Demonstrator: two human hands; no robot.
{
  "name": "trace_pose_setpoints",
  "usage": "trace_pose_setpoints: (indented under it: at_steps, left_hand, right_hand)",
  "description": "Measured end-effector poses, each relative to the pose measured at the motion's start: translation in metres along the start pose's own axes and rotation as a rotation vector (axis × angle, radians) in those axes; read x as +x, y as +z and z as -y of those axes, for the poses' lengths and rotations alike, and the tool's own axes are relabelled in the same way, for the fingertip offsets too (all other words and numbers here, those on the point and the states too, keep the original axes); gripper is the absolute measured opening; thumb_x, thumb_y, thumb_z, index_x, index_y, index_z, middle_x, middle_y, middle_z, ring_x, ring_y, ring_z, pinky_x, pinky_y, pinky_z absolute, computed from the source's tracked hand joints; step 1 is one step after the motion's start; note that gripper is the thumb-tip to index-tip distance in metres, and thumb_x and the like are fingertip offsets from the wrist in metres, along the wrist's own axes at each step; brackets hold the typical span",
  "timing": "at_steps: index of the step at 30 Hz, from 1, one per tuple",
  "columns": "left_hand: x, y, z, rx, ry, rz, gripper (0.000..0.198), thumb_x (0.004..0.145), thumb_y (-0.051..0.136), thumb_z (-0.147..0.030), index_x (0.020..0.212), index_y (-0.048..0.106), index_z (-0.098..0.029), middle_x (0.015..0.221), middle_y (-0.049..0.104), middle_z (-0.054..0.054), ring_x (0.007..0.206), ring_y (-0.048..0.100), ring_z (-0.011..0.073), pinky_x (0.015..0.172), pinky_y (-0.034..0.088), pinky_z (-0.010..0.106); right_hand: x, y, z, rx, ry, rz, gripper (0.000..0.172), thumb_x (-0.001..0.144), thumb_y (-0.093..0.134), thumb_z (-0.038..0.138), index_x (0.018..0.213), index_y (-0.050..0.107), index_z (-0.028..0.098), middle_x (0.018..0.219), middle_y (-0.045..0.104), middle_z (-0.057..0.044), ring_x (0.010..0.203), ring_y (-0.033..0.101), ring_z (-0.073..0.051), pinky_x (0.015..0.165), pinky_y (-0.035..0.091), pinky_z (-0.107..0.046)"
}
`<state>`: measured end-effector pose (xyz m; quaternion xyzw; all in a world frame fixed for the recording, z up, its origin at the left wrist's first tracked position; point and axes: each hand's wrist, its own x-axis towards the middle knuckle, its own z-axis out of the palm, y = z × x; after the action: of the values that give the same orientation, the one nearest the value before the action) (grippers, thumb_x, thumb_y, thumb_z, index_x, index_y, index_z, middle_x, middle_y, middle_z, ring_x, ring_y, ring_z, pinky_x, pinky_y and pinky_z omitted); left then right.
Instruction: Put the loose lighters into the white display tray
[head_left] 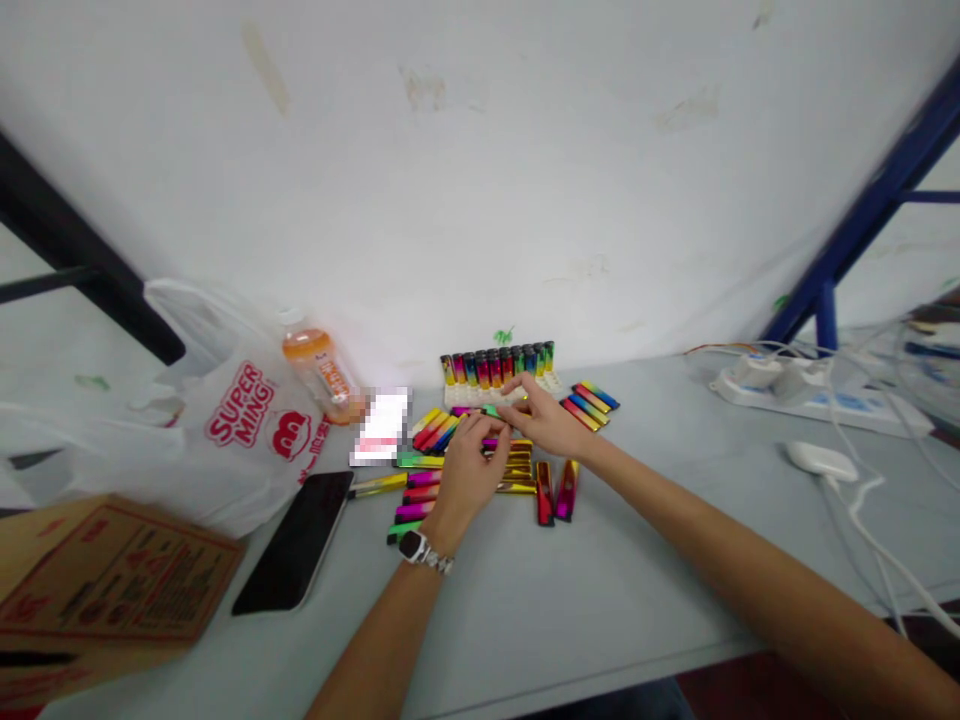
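left hand (465, 465): on top of the loose lighters (433, 432), fingers curled down. Can't tell whether the grip has closed on one. Watch (415, 547) on the wrist.
right hand (546, 420): grip released, fingers stretched out loosely, fingertips at the front edge of the tray (465, 396), nothing clasped.
upright lighters (499, 365): one row standing in the white tray, probably slotted in, which would explain why they stay vertical. Tray sits against the wall (480, 150).
loose lighters, layout: flat on the desk (600, 600) in side-by-side bunches just in front of the tray. One bunch (590, 403) is off to the right, and a red pair (555, 490) is nearest the person.
edges: wall closes off the far side; the near desk edge is well away from the pile.
open room: bare desk in front of and to the right of the pile. Power strip (810, 395) and its cables are far right.
left side: crowded with phone (296, 540), bag (247, 420), bottle (322, 375) and cardboard box (97, 580).
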<state>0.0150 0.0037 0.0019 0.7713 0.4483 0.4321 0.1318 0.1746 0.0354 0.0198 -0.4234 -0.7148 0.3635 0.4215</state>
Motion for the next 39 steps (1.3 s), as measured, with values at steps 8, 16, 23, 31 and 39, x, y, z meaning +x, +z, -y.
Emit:
trace_pose_setpoints:
  at_steps: [8, 16, 23, 31, 39]
  left_hand:
    - [0.0, -0.003, 0.001, -0.021, 0.012, -0.058, 0.016, 0.093, 0.052, -0.022, 0.079, 0.061, -0.02, 0.087, 0.067, 0.004, 0.091, 0.061, 0.0196, 0.086, 0.048, 0.034]
    - [0.002, -0.003, -0.002, -0.036, -0.015, -0.061, 0.017, 0.093, 0.053, -0.023, 0.079, 0.061, -0.02, 0.086, 0.066, 0.003, 0.087, 0.06, 0.0184, 0.082, 0.048, 0.032]
    - [0.002, 0.001, -0.002, -0.023, -0.019, -0.039, 0.018, 0.093, 0.052, -0.024, 0.077, 0.059, -0.02, 0.082, 0.066, 0.003, 0.085, 0.06, 0.0187, 0.079, 0.048, 0.033]
    - [0.0, 0.003, 0.001, -0.069, -0.058, -0.102, 0.008, 0.092, 0.054, -0.024, 0.092, 0.061, -0.02, 0.09, 0.067, 0.004, 0.086, 0.062, 0.0175, 0.075, 0.049, 0.03]
    - [0.001, 0.001, -0.002, -0.135, -0.128, -0.168, 0.012, 0.091, 0.053, -0.02, 0.101, 0.059, -0.019, 0.093, 0.066, 0.004, 0.084, 0.061, 0.0155, 0.069, 0.048, 0.027]
  right_hand:
    - [-0.016, 0.012, -0.02, 0.399, 0.153, -0.301, 0.039, 0.071, 0.075, 0.054, 0.072, 0.059, 0.019, 0.061, 0.053, 0.004, 0.054, 0.048, -0.011, 0.052, 0.041, -0.025]
    - [-0.024, 0.019, -0.008, 0.547, 0.108, -0.243, 0.039, 0.087, 0.053, 0.064, 0.099, 0.05, 0.027, 0.062, 0.046, 0.008, 0.048, 0.041, -0.011, 0.046, 0.038, -0.023]
    - [-0.033, 0.023, -0.004, 0.241, 0.076, -0.302, 0.05, 0.088, 0.052, 0.065, 0.063, 0.046, 0.021, 0.056, 0.036, 0.005, 0.052, 0.033, -0.011, 0.049, 0.029, -0.026]
    - [-0.035, 0.027, 0.0, 0.192, 0.001, -0.238, 0.026, 0.089, 0.057, 0.046, 0.107, 0.059, 0.027, 0.08, 0.062, 0.0, 0.076, 0.059, -0.019, 0.063, 0.047, -0.028]
    - [-0.036, 0.015, 0.009, 0.051, -0.004, -0.173, 0.031, 0.097, 0.044, 0.046, 0.112, 0.062, 0.026, 0.069, 0.059, 0.001, 0.069, 0.06, -0.02, 0.064, 0.046, -0.031]
